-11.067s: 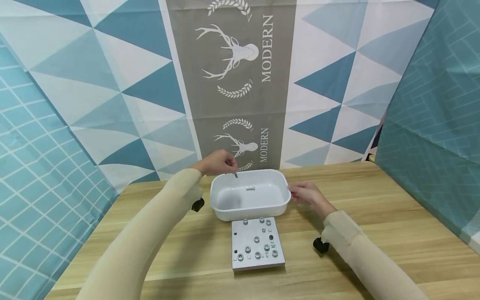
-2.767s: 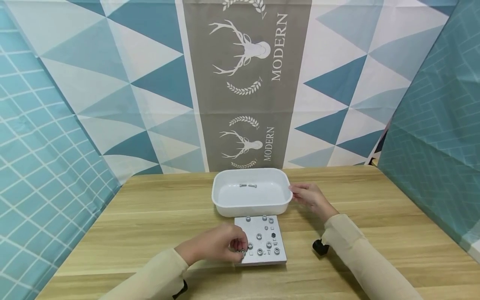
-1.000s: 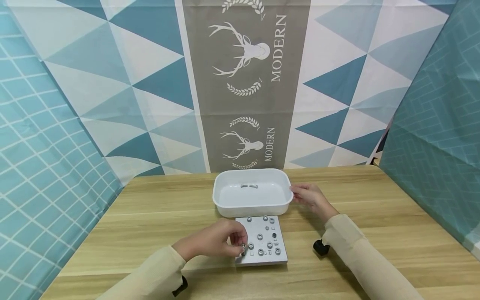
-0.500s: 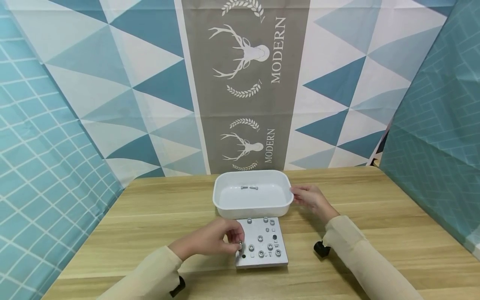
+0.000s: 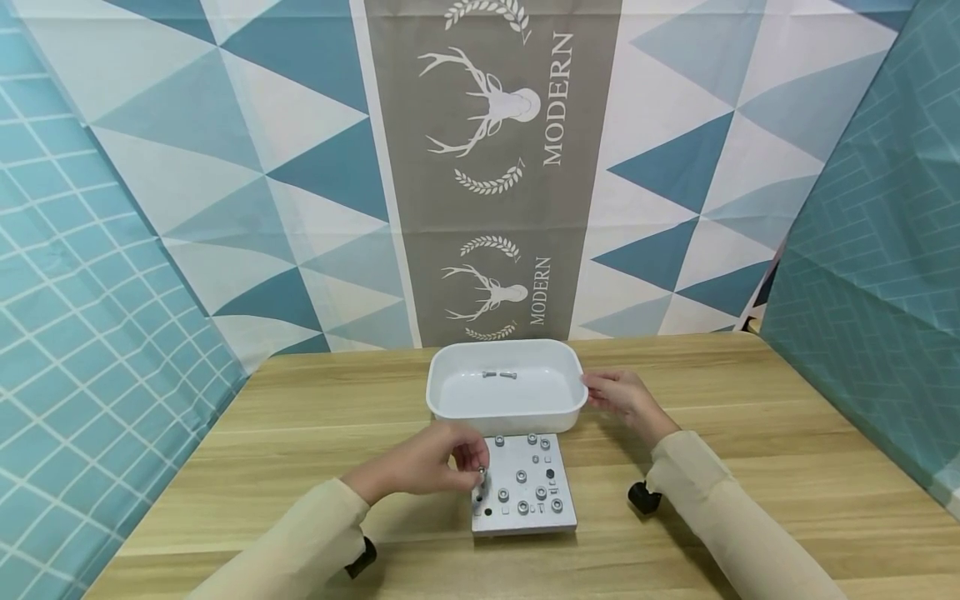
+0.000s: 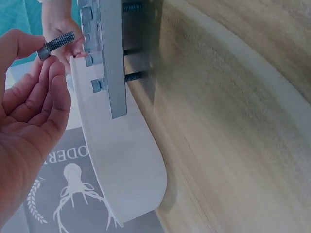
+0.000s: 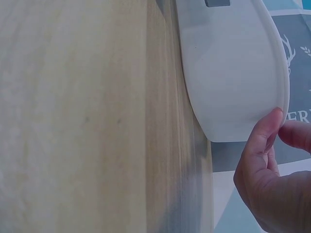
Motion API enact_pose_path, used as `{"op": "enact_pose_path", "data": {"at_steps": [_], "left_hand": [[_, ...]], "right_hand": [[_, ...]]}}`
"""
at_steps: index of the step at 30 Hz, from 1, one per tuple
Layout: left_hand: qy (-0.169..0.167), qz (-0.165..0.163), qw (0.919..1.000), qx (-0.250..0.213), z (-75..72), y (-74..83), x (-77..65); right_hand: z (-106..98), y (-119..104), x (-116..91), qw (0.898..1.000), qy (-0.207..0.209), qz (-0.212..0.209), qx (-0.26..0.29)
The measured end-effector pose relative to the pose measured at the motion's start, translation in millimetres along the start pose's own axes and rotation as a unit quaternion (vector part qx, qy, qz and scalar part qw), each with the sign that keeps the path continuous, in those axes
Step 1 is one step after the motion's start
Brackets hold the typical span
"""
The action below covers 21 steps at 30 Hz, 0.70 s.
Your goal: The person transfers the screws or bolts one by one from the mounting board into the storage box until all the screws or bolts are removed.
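Note:
My left hand pinches a socket-head bolt by its head between thumb and forefinger, over the left edge of a silver metal plate. The bolt's threaded shank is free of the plate, and a dark hole shows at the plate's near left corner. Several more bolts stand in the plate, and their threaded ends poke out underneath. At the far side my right hand grips the right rim of a white tub between thumb and fingers.
Two loose bolts lie on the tub's floor, just beyond the plate. Wooden tabletop surrounds both. A patterned cloth hangs at the table's back edge, with a blue tiled cloth along the left side.
My left hand first held a bolt over the tub, where one lay; two lie there now. It has since drawn another bolt up from the plate's near left hole. My right hand stays on the rim.

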<state>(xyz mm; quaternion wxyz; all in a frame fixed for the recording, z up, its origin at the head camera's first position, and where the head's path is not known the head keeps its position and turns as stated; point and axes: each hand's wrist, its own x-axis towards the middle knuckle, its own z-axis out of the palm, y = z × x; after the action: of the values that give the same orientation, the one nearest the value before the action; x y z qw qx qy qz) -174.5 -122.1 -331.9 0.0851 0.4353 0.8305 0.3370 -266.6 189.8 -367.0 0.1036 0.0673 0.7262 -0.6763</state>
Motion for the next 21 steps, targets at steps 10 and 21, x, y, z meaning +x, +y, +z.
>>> {"op": "enact_pose_path", "data": {"at_steps": [10, 21], "left_hand": [[-0.006, -0.021, 0.9998, -0.002, -5.8, -2.1, 2.7], [-0.010, -0.025, 0.9996, 0.007, -12.4, -4.8, 7.7]], "right_hand": [[-1, 1, 1, 1.000, 0.000, 0.003, -0.001], [-1, 1, 1, 1.000, -0.004, 0.002, 0.000]]}}
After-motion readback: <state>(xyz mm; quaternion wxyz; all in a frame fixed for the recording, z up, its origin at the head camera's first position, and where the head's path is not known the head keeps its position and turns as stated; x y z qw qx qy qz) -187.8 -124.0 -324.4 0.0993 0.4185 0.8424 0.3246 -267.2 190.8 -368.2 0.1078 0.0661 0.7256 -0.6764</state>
